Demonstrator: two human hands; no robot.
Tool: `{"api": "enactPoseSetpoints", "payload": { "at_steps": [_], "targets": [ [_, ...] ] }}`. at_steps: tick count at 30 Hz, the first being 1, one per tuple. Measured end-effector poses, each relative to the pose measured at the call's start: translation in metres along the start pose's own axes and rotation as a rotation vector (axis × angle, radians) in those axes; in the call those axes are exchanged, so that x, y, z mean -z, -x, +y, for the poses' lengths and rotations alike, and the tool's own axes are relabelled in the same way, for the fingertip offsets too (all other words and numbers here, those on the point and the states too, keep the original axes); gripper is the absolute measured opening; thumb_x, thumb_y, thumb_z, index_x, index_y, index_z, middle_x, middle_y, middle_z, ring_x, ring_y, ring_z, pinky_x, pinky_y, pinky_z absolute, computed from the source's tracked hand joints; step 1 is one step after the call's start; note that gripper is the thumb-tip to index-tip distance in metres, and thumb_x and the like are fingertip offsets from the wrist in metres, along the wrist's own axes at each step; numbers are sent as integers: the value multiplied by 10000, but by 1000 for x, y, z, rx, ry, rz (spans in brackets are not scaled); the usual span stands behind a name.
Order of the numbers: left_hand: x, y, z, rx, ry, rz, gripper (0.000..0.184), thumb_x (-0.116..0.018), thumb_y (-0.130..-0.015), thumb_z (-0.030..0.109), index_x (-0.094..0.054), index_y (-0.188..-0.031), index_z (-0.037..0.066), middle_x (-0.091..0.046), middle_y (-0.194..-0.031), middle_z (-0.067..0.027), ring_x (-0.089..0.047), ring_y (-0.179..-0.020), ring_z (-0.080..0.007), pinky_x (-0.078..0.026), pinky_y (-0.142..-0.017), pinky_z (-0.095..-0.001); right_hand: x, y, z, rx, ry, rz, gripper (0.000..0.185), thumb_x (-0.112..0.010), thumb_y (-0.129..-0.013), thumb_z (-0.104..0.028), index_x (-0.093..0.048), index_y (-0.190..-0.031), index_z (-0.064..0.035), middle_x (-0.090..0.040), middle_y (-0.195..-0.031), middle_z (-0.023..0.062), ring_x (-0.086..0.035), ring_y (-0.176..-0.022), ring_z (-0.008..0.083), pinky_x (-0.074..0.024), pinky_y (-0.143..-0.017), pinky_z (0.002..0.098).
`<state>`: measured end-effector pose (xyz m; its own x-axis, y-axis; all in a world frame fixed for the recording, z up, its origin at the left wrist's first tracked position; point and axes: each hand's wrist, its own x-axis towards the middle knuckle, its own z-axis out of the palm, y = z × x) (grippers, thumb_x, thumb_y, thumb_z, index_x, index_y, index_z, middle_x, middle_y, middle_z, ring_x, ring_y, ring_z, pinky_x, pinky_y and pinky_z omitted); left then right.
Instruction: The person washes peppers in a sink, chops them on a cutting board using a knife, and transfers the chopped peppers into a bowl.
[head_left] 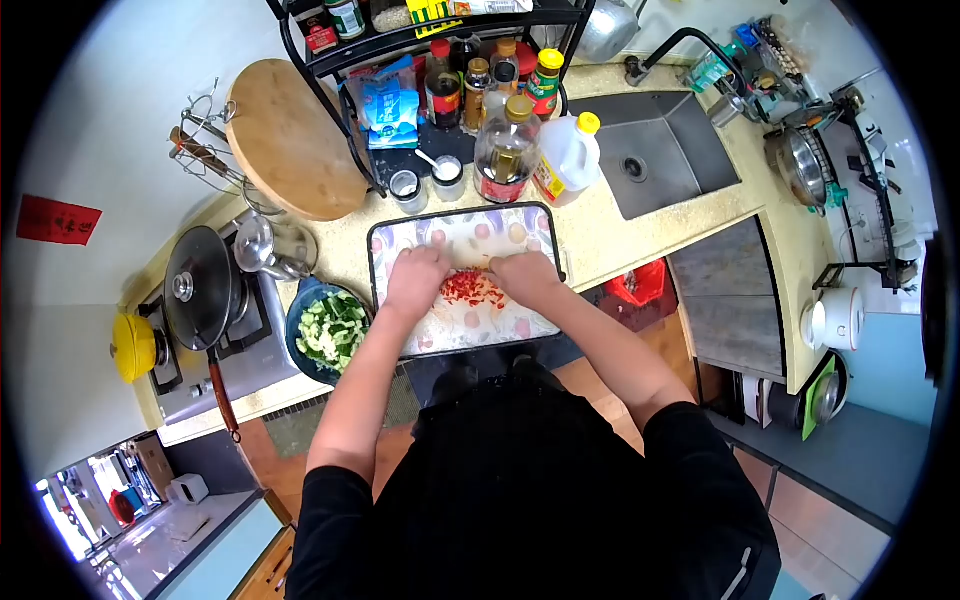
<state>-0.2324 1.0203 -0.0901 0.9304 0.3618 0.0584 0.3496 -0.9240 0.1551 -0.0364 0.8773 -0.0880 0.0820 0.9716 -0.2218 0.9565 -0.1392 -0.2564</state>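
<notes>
My left hand (418, 279) is on the patterned cutting board (505, 332), left of a heap of chopped red pepper (472, 288). Its fingers are bent and drawn together near the pepper's far edge. On the other side my right hand (526, 277) has its fingers curled inward, close to the heap. A pale strip shows between the two hands, but what it is and whether either hand grips it is too small to tell. To the left of the board, a blue bowl (293, 345) holds chopped green vegetable pieces (332, 330).
Beyond the board stand small seasoning jars (447, 178), a large glass jar (506, 150) and a white jug (569, 160). A sink (690, 150) lies to the right. On the left stove are a lidded wok (195, 285) and a metal pot (285, 248).
</notes>
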Motion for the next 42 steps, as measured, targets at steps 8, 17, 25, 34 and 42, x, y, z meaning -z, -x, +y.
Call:
{"api": "enactPoseSetpoints", "payload": {
  "at_steps": [8, 17, 25, 34, 42],
  "targets": [
    [-10, 13, 8, 98, 89, 135, 78, -626, -834, 164, -690, -875, 144, -646, -895, -49, -634, -953, -270, -481, -840, -420, 10, -6, 0, 80, 55, -27, 273, -611, -969, -338, -737, -910, -103, -750, -825, 126, -747, -785, 305, -573, -668, 441],
    [-5, 18, 11, 91, 83, 93, 105, -625, -838, 185, -695, -897, 133, -653, -902, -69, -637, -969, -286, -474, -839, -441, 6, 0, -6, 77, -11, -19, 226, -618, -937, -268, -749, -921, -84, -753, -858, 134, -748, -819, 312, -584, -697, 448],
    [4, 11, 9, -13, -33, 67, 84, -630, -817, 178, -678, -869, 132, -627, -859, -61, -636, -928, -276, -474, -822, -419, -9, -6, -3, 54, -30, -16, 290, -620, -964, -361, -740, -922, -101, -751, -843, 117, -743, -804, 305, -574, -700, 454],
    [-2, 30, 5, 35, -1, 43, 75, -646, -846, 199, -671, -887, 143, -646, -888, -48, -640, -933, -263, -467, -837, -411, -9, 3, -19, 56, 10, -45, 224, -623, -930, -297, -748, -942, -111, -750, -808, 105, -751, -783, 292, -584, -668, 438],
    [-7, 54, 14, 187, 26, 154, 103, -631, -853, 206, -674, -915, 136, -644, -901, -41, -638, -928, -252, -483, -803, -434, -1, -3, -29, 143, 101, -43, 232, -618, -935, -298, -726, -900, -95, -732, -788, 120, -738, -777, 318, -576, -668, 451]
  ]
}}
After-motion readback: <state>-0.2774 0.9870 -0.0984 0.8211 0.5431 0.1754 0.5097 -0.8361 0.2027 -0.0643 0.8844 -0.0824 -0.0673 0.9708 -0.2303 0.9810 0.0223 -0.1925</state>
